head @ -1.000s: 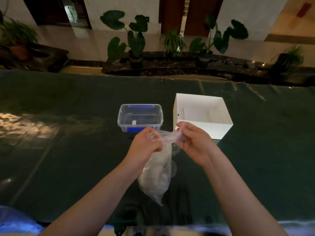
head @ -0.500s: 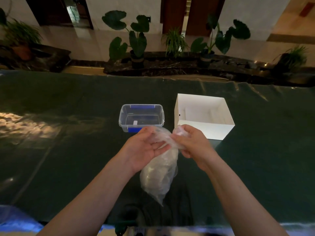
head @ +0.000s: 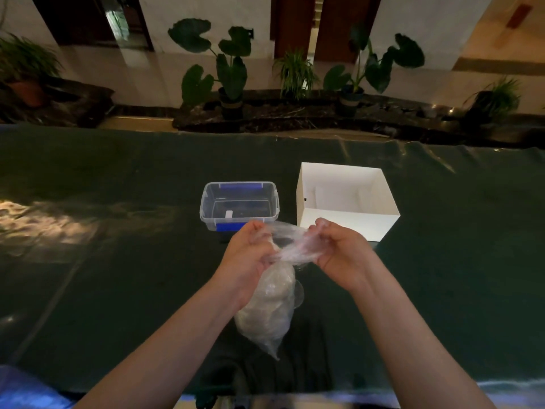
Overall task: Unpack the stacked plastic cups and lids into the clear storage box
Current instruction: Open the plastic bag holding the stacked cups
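- Head view: both forearms are reaching forward over the dark green surface [head: 88,290], bare to the elbows, hands meeting near the middle of the frame.
- Left hand [head: 247,255] is sitting with its back to the camera, fingers curled round the gathered top of a clear plastic bag [head: 268,314]; grip closed on the film.
- Right hand [head: 339,249] is facing it, knuckles up, fingers folded and pinching the other side of the bag's mouth; grip closed on the film too.
- The film is stretching in a thin sheet between the two hands, which are apart.
- The bag's body is hanging below the left hand, its pointed lower end sitting low over the surface; I cannot tell whether it is touching.
- Inside the bag: a pale, cloudy mass, presumably the cups and lids; individual pieces are too blurred to count. One or two round clear edges are showing at the bag's right side.
- One clear storage box [head: 239,203] with blue latches is standing open just beyond the left hand; a small white tag is showing on its bottom.
- One white cardboard box [head: 348,199] is standing open beside it on the right, just beyond the right hand.
- Count: two hands, one bag, two boxes.
- Beyond the surface's far edge, several potted plants [head: 230,63] are lining a wall.
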Demonstrator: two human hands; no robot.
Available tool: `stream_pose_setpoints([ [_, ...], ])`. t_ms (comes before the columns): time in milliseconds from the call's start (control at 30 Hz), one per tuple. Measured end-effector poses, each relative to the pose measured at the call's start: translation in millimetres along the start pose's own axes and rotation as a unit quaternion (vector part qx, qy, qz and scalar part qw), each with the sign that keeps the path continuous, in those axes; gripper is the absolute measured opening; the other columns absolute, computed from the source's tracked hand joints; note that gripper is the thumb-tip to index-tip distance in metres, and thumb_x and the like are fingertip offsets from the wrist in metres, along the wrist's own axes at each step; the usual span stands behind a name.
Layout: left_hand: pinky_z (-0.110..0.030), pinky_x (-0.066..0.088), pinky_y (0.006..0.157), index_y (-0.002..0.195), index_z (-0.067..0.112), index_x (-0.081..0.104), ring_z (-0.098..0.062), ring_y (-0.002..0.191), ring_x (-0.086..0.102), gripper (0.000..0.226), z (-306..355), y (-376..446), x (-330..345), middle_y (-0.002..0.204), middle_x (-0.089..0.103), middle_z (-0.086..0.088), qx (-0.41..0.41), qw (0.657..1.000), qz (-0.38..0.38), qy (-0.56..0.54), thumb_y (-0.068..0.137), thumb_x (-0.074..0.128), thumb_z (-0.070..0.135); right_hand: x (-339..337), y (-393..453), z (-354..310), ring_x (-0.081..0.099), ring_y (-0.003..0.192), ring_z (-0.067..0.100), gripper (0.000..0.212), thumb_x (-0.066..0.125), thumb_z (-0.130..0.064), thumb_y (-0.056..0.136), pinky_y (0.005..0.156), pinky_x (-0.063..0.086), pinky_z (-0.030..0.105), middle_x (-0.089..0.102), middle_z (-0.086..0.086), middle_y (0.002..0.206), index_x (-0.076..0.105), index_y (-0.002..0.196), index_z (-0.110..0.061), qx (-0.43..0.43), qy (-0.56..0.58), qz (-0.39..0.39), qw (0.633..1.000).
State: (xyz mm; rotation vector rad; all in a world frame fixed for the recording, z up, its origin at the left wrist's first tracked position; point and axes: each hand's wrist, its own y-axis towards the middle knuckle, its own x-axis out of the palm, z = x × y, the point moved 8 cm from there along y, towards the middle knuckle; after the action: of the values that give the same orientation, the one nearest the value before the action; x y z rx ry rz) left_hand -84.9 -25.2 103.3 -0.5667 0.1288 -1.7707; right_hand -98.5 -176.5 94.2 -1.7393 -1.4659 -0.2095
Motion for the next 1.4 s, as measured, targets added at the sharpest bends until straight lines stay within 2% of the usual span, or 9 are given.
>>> stream_pose_setpoints([
  [167, -0.036, 0.057, 0.084, 0.086, 0.019, 0.056, -0.025, 0.097, 0.062, 0.028, 6.1, -1.7, 5.9, 0.101, 0.059, -0.012, 0.047, 0.994, 0.050, 0.088, 0.083, 0.056, -0.008, 29.9, -12.5, -0.6, 0.063, 0.073, 0.019, 0.022, 0.061, -0.014, 0.073, 0.061, 0.053, 0.028, 0.064, 0.004, 0.078, 0.064, 0.095, -0.012, -0.010, -0.188, -0.086, 0.978],
  [267, -0.032, 0.059, 0.079, 0.081, 0.023, 0.056, -0.021, 0.093, 0.065, 0.020, 14.4, -1.7, 9.9, 0.093, 0.063, -0.007, 0.095, 0.987, 0.063, 0.118, 0.087, 0.062, 0.005, 38.7, -12.1, -4.2, 0.065, 0.084, 0.014, 0.036, 0.076, -0.046, 0.078, 0.063, 0.048, 0.020, 0.068, 0.000, 0.095, 0.064, 0.101, -0.021, -0.053, -0.508, -0.026, 0.859],
  [433, -0.033, 0.060, 0.078, 0.088, 0.027, 0.058, -0.018, 0.091, 0.064, 0.023, 21.4, -2.0, 3.7, 0.094, 0.064, -0.001, 0.140, 0.974, 0.066, 0.167, 0.084, 0.069, 0.007, 40.7, -12.0, -24.0, 0.062, 0.082, 0.010, 0.004, 0.069, -0.025, 0.089, 0.066, 0.050, 0.017, 0.066, -0.003, 0.089, 0.066, 0.086, -0.023, -0.132, -0.652, 0.005, 0.746],
  [500, -0.029, 0.059, 0.075, 0.089, 0.034, 0.059, -0.010, 0.091, 0.065, 0.029, 20.3, 0.0, 5.3, 0.095, 0.065, 0.006, 0.140, 0.973, 0.039, 0.177, 0.081, 0.074, 0.011, 35.9, -12.0, -29.7, 0.063, 0.083, 0.014, 0.008, 0.062, -0.020, 0.094, 0.071, 0.051, 0.023, 0.066, 0.000, 0.089, 0.064, 0.087, -0.021, -0.150, -0.627, 0.026, 0.764],
  [667, -0.011, 0.044, 0.061, 0.091, 0.041, 0.055, 0.008, 0.083, 0.057, 0.043, 20.0, 0.2, -9.8, 0.090, 0.058, 0.017, 0.176, 0.901, 0.084, 0.386, 0.079, 0.071, 0.004, 22.4, -12.3, -33.4, 0.061, 0.068, 0.018, 0.023, 0.047, 0.004, 0.096, 0.064, 0.053, 0.028, 0.062, 0.008, 0.073, 0.060, 0.084, -0.010, -0.082, -0.248, 0.001, 0.965],
  [833, -0.027, 0.054, 0.069, 0.086, 0.029, 0.062, -0.012, 0.082, 0.065, 0.018, 11.7, 9.2, -59.8, 0.089, 0.066, 0.004, 0.079, 0.928, 0.186, 0.313, 0.087, 0.064, 0.011, 21.6, -12.0, -23.6, 0.060, 0.060, 0.010, 0.012, 0.055, -0.001, 0.093, 0.060, 0.049, 0.024, 0.063, 0.001, 0.066, 0.064, 0.090, -0.009, -0.049, -0.191, -0.013, 0.980],
  [1033, -0.039, 0.061, 0.068, 0.109, 0.009, 0.068, -0.026, 0.090, 0.074, 0.023, 7.5, 17.8, -44.5, 0.099, 0.075, -0.013, -0.068, 0.990, 0.045, -0.117, 0.087, 0.064, 0.004, 30.6, -5.4, -21.3, 0.063, 0.084, 0.007, 0.022, 0.080, -0.030, 0.079, 0.068, 0.051, 0.020, 0.064, -0.014, 0.089, 0.064, 0.095, -0.030, -0.128, -0.585, 0.029, 0.800],
  [1200, -0.022, 0.048, 0.052, 0.099, 0.007, 0.064, -0.009, 0.055, 0.052, 0.014, 4.8, 13.0, -25.7, 0.067, 0.055, -0.002, -0.087, 0.986, -0.002, -0.143, 0.088, 0.058, 0.001, 23.4, 4.6, -28.4, 0.052, 0.068, 0.010, 0.010, 0.056, -0.019, 0.096, 0.052, 0.031, 0.011, 0.054, -0.009, 0.075, 0.065, 0.091, -0.022, -0.172, -0.709, 0.109, 0.675],
  [1400, -0.026, 0.054, 0.066, 0.092, 0.024, 0.061, -0.018, 0.086, 0.066, 0.031, 19.9, 4.3, -37.7, 0.097, 0.065, -0.002, 0.023, 0.964, 0.064, 0.257, 0.079, 0.066, -0.003, 8.3, 4.7, -5.6, 0.071, 0.077, 0.024, 0.014, 0.057, -0.001, 0.091, 0.064, 0.057, 0.034, 0.071, 0.012, 0.083, 0.070, 0.088, -0.004, -0.010, -0.189, 0.020, 0.982],
])
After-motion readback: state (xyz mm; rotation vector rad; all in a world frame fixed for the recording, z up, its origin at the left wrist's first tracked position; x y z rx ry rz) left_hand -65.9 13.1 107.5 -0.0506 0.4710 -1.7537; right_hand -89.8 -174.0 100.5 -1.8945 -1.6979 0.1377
